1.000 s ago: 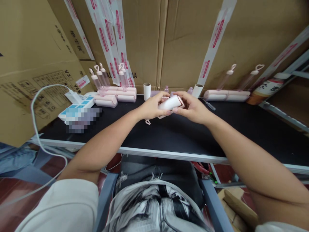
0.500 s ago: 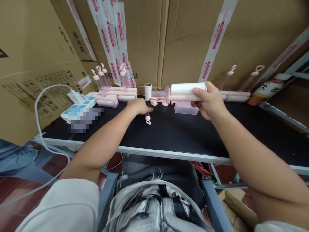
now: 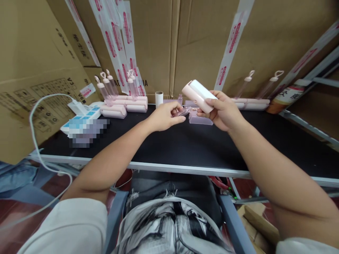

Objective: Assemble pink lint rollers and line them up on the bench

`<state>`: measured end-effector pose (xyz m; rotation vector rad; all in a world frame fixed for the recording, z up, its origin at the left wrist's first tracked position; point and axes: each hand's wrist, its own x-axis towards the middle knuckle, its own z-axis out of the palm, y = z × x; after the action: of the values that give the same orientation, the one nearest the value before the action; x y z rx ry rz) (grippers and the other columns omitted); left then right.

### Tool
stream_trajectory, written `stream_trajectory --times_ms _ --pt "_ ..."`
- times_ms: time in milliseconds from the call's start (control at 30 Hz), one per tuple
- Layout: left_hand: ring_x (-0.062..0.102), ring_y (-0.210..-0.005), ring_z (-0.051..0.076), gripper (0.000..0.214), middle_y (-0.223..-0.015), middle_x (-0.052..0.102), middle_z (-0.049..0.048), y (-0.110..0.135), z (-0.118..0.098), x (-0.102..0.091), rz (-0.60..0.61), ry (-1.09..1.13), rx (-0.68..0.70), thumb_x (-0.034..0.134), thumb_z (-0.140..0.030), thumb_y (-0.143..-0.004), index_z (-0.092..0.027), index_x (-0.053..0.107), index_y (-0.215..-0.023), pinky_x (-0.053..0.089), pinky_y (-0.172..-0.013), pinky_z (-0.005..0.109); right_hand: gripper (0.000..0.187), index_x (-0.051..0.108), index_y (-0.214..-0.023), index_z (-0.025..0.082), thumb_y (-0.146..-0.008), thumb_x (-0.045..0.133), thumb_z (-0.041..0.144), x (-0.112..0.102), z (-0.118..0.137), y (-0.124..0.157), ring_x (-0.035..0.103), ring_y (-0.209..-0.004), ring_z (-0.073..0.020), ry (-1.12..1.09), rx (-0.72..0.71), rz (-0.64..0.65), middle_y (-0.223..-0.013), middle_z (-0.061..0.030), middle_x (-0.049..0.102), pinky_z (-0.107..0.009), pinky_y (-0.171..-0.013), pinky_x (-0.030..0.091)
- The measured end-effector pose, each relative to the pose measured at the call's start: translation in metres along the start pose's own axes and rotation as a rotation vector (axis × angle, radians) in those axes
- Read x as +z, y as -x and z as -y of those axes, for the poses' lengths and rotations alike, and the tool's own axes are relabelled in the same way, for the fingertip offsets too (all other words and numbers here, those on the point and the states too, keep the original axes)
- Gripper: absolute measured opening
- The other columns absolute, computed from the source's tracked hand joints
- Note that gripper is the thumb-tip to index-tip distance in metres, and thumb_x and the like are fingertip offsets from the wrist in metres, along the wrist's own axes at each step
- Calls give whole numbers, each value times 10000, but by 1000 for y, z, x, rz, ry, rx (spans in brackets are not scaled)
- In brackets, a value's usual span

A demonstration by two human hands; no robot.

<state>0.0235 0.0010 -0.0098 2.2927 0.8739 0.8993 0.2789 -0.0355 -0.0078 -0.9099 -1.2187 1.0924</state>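
Note:
My right hand (image 3: 224,109) grips a lint roller (image 3: 199,94) with a pale pink casing and a white roll, tilted above the black tabletop. Between the bent fingers of my left hand (image 3: 167,116) is a clear pinkish handle tube (image 3: 183,112), pointing toward the roller's underside. Fingers hide part of the tube, and I cannot tell whether it touches the roller. Below the roller sits a translucent pink tray-like part (image 3: 200,119). Just behind my left hand a short white cardboard tube (image 3: 159,99) stands upright.
Several pink lint rollers (image 3: 113,111) with upright clear handles stand at the back left, more rollers (image 3: 256,104) at the back right. A power strip (image 3: 79,120) with a white cable lies left, a bottle (image 3: 287,97) right. Cardboard (image 3: 201,42) walls off the back.
My left hand has picked up the handle tube from the tabletop and moved right. My right hand has lifted the lint roller away from the pink parts behind and tilted it.

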Motion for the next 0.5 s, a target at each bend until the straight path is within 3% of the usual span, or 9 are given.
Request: stream_trajectory --times_ms 133,500 --pt "620 -652 135 330 -775 621 -27 1 -4 4 37 160 -31 797 -409 -876 -186 647 -1067 521 -610 264 509 610 -1172 295 -789 936 374 6 -1 5 753 -757 -163 -25 14 69 -1031 4 770 -361 -744 743" --pt "655 -515 96 288 -722 643 -35 0 -7 2 49 250 -30 739 -418 -996 -144 696 -1074 464 -469 179 514 679 -1202 311 -800 955 472 5 -6 7 783 -836 -196 -25 -69 115 -1065 -3 787 -424 -824 764"
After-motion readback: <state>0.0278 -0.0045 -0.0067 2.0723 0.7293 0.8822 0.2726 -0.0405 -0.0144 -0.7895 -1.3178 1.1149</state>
